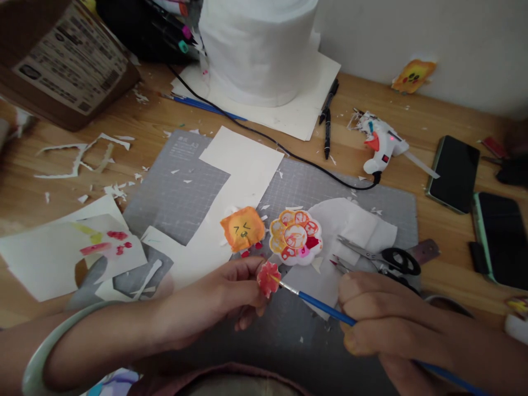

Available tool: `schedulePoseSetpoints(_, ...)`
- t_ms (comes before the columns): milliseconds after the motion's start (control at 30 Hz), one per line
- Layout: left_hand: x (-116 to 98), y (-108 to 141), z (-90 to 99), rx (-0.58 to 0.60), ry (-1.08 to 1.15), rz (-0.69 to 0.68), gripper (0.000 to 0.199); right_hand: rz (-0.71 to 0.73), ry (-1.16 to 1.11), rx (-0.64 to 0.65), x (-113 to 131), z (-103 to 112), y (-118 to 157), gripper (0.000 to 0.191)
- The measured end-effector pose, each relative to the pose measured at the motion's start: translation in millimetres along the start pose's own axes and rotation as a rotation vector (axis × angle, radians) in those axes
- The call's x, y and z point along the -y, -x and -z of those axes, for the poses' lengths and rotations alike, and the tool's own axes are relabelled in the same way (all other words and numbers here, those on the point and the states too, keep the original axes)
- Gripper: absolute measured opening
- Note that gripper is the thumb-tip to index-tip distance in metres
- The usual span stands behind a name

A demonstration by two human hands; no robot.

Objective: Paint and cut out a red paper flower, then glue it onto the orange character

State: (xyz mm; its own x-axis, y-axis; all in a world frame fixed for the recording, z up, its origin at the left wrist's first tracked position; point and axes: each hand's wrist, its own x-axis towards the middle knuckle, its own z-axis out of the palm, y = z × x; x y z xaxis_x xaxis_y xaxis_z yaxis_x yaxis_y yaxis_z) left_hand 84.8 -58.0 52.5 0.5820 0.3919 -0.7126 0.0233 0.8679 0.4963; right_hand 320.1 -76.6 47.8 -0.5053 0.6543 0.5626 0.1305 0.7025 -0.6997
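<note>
Between the thumb and fingers of my left hand (231,291) is a small red scalloped piece (269,278), flower-like in shape. My right hand (391,319) grips a blue paintbrush (325,309), its yellowish tip touching the middle of the red piece. A second, red-tipped brush (339,265) sticks out above my right fingers; its rest is hidden. Just beyond my hands stands a flower-shaped palette (295,236) smeared with orange, red and pink paint. An orange square cutout (242,230) with a drawn face lies left of the palette.
Black-handled scissors (398,260) lie on crumpled white tissue (346,220). A white glue gun (383,143) with a black cord rests at the back right, near two phones (454,173). Paper scraps litter the grey cutting mat (177,176). Behind are a tissue roll (258,49) and a cardboard box (61,60).
</note>
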Motion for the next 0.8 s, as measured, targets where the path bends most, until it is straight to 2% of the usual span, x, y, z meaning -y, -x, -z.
schedulePoseSetpoints(67, 0, 0, -0.1, -0.003, -0.008, 0.004, 0.012, -0.045, 0.086, 0.173, 1, 5, 0, 0.022)
schedulePoseSetpoints(133, 0, 0, -0.3, -0.005, -0.012, 0.007, 0.013, -0.107, 0.179, 0.327, 1, 12, 0, 0.025)
schedulePoseSetpoints(333, 0, 1, -1.2, -0.015, -0.007, -0.010, 0.014, -0.156, 0.253, 0.392, 1, 18, 0, 0.032)
schedulePoseSetpoints(400, 0, 0, -1.0, -0.007, -0.006, -0.007, 0.013, -0.140, 0.233, 0.355, 3, 13, 0, 0.030)
schedulePoseSetpoints(567, -1, -1, 0.5, -0.001, 0.001, 0.005, 0.012, -0.007, -0.002, -0.062, 4, -3, 1, 0.035)
schedulePoseSetpoints(800, 0, 0, 0.5, -0.007, -0.007, 0.002, 0.011, -0.029, -0.042, -0.163, 6, -12, -1, 0.035)
